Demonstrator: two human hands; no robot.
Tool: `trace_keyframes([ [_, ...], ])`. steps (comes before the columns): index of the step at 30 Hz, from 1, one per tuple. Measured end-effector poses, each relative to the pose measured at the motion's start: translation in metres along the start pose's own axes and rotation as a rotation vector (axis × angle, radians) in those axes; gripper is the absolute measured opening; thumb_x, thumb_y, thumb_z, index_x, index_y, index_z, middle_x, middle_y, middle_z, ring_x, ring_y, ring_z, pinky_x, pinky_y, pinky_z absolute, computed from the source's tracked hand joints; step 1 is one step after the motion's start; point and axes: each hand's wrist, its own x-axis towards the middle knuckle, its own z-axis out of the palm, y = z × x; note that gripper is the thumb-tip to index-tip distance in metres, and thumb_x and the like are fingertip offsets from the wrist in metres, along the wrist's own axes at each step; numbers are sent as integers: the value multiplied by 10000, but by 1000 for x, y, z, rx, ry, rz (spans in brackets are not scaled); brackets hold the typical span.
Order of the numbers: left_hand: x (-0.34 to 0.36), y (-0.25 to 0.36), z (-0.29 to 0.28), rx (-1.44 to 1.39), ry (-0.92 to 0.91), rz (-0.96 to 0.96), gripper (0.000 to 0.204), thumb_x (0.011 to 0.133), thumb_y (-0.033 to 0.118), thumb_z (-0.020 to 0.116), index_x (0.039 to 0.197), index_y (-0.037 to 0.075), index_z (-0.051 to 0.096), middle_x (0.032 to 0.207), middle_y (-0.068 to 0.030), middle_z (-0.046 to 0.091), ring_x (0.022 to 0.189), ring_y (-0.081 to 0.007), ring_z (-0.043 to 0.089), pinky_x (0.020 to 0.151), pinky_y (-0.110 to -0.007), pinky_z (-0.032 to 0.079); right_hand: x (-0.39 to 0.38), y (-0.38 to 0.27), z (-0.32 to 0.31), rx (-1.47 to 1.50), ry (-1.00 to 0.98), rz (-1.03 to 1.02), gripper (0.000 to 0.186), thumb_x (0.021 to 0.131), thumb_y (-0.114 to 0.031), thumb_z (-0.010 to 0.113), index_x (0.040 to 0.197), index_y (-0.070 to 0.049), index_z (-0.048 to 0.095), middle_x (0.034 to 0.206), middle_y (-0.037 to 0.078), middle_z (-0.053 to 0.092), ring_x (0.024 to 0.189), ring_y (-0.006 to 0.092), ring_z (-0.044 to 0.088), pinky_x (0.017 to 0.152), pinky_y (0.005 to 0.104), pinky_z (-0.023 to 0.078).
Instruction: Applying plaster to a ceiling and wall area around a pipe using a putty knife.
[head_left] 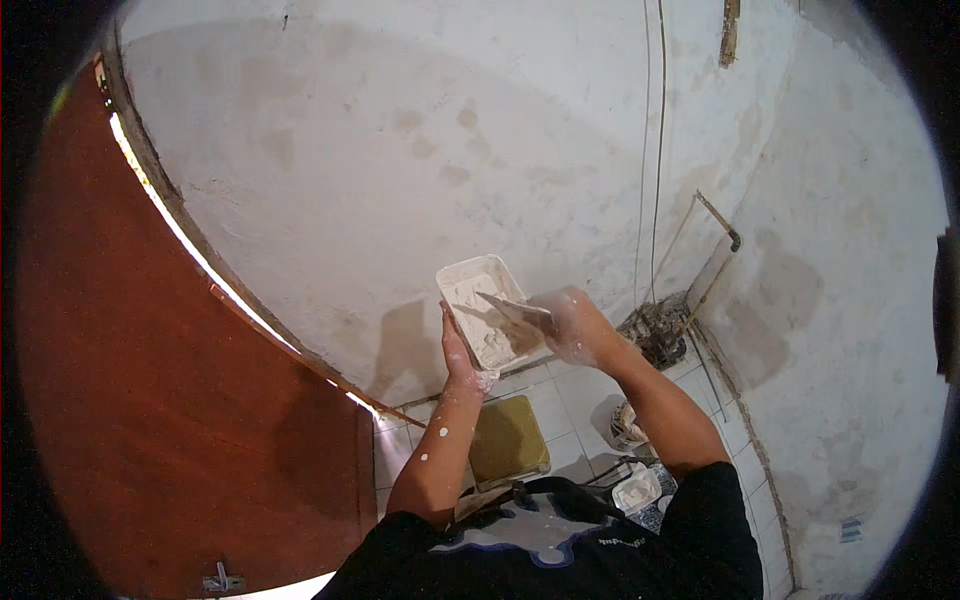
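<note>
My left hand (pixel 457 352) is closed around the side and underside of a white rectangular tub (pixel 466 262), holding it tilted in front of the wall. Pale, creamy putty (pixel 468 292) coats the inside of the tub, with a rougher lump toward the near end. Over the tub, my right hand (pixel 577 327) grips a putty knife (pixel 512 309); its blade points left across the putty. The fingers around the handle are partly hidden. White smears and spots mark both hands and my left forearm.
A patchy whitish wall (pixel 330 180) fills the far side, with hanging cables (pixel 657 150) and a bent pipe (pixel 722 218). The reddish-brown door (pixel 200 400) stands left. Below are a yellowish stool (pixel 510 435), a smeared bucket (pixel 627 428) and another white tub (pixel 636 490).
</note>
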Motion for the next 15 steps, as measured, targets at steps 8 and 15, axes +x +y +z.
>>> trace_keyframes([
  [8,5,5,1,2,-105,-11,594,970,543,315,1378,122,410,1322,-117,504,1173,-312,519,1003,-481,428,12,-21,-27,362,-19,289,189,824,-106,609,918,50,657,725,208,644,667,141,600,627,359,478],
  [15,4,7,-3,-9,-53,25,579,965,536,342,1375,133,413,1320,-104,507,1176,-306,520,988,-499,437,19,-11,5,214,-63,110,250,808,-188,650,908,41,655,732,217,638,640,323,614,648,416,470],
])
